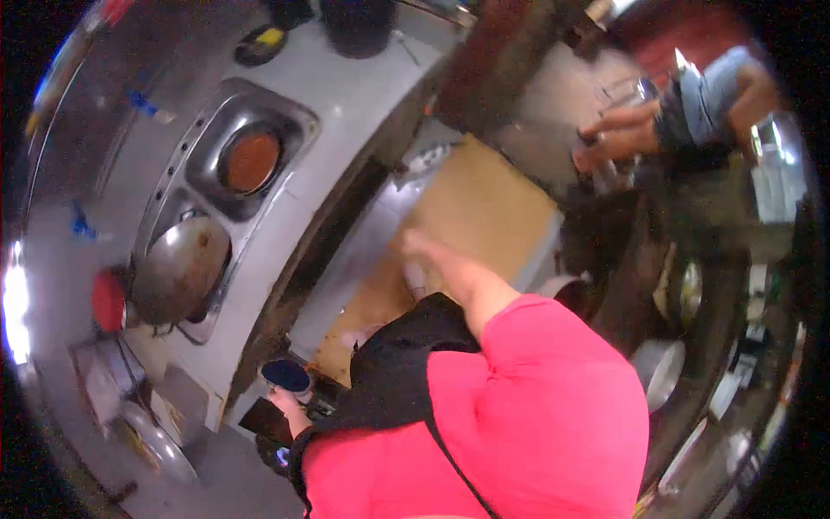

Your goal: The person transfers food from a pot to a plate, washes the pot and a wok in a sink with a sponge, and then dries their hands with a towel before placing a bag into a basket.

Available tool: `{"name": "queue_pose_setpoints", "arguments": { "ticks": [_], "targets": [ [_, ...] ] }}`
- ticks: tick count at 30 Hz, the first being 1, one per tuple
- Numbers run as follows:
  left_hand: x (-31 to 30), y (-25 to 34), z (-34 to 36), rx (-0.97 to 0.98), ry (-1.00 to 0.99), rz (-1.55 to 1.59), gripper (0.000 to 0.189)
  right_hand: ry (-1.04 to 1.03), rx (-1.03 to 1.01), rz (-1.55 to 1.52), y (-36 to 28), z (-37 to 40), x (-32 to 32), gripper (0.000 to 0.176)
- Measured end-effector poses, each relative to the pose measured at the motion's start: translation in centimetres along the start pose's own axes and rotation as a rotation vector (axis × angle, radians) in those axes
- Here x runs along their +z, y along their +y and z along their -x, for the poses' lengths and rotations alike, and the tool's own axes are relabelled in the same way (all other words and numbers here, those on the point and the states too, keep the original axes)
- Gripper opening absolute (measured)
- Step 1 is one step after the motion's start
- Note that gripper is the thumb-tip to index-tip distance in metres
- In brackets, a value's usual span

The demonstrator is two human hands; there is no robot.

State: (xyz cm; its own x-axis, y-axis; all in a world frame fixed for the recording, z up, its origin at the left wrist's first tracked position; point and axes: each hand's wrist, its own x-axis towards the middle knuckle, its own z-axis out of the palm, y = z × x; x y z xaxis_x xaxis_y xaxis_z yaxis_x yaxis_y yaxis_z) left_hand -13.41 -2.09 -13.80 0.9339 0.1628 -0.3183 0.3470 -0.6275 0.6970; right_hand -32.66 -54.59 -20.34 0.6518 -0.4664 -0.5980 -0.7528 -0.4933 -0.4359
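Note:
At the lower left, my left hand (284, 400) is closed on the side of a round vessel (285, 375) with a dark blue top or inside. My right hand (418, 246) is stretched forward over a tan board or mat (484, 203). Motion blur smears its fingers, and no held object can be made out. Whether that hand touches the board I cannot tell.
A counter (298, 203) on the left holds a steel sink (207, 177) with a brown round item (252, 163) and a large metal pan (181, 270). Another person (692, 112) is at the upper right. A metal bowl (661, 372) sits at the right.

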Motion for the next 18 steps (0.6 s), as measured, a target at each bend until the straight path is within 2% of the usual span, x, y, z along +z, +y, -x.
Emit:
{"name": "queue_pose_setpoints", "arguments": {
  "ticks": [1,2,4,5,7,9,10,11,13,15,16,17,18],
  "targets": [
    [1.7,0.6,-1.2,0.112,-0.035,0.062,0.033,0.016,-0.158,0.111,0.0,-2.1,-0.7,0.024],
    [2.8,-0.1,-2.9,0.138,-0.061,0.039,0.033,0.263,0.025,-0.246,1.2,-7.8,2.7,0.025],
    [4.1,-2.4,-7.0,0.061,-0.134,-0.223,0.032,0.408,0.013,-0.332,-3.1,0.4,-7.2,0.023],
    [5.5,9.5,1.7,0.015,-0.218,-0.119,0.033,0.433,0.051,-0.353,-1.7,0.7,-7.5,0.023],
    [8.5,4.0,-4.7,0.231,-0.268,-0.230,0.033,0.487,0.061,-0.235,1.8,1.4,-7.9,0.022],
    [11.1,1.7,-9.1,0.461,-0.360,-0.431,0.033,0.500,0.162,-0.273,9.3,2.7,-5.7,0.024],
    [12.8,4.1,-10.5,0.490,-0.410,-0.450,0.033,0.481,0.194,-0.298,12.7,4.5,-4.2,0.025],
    [14.1,7.5,-11.9,0.477,-0.450,-0.429,0.033,0.418,0.381,-0.311,14.4,9.4,-5.1,0.023],
    [16.5,14.2,-14.0,0.487,-0.517,-0.421,0.034,0.336,0.475,-0.019,21.2,15.5,-0.1,0.020],
    [20.1,17.8,-15.3,0.538,-0.604,-0.441,0.034,0.469,0.455,0.018,25.4,23.7,6.8,0.021],
    [21.9,19.0,-16.1,0.569,-0.644,-0.454,0.034,0.441,0.516,-0.315,25.9,28.9,9.4,0.020],
    [23.7,19.5,-17.3,0.586,-0.719,-0.471,0.034,0.428,0.580,-0.637,20.9,35.6,9.8,0.019],
    [25.6,20.2,-17.0,0.615,-0.773,-0.497,0.034,0.543,0.783,-0.838,18.7,39.1,11.4,0.018]
  ]
}}
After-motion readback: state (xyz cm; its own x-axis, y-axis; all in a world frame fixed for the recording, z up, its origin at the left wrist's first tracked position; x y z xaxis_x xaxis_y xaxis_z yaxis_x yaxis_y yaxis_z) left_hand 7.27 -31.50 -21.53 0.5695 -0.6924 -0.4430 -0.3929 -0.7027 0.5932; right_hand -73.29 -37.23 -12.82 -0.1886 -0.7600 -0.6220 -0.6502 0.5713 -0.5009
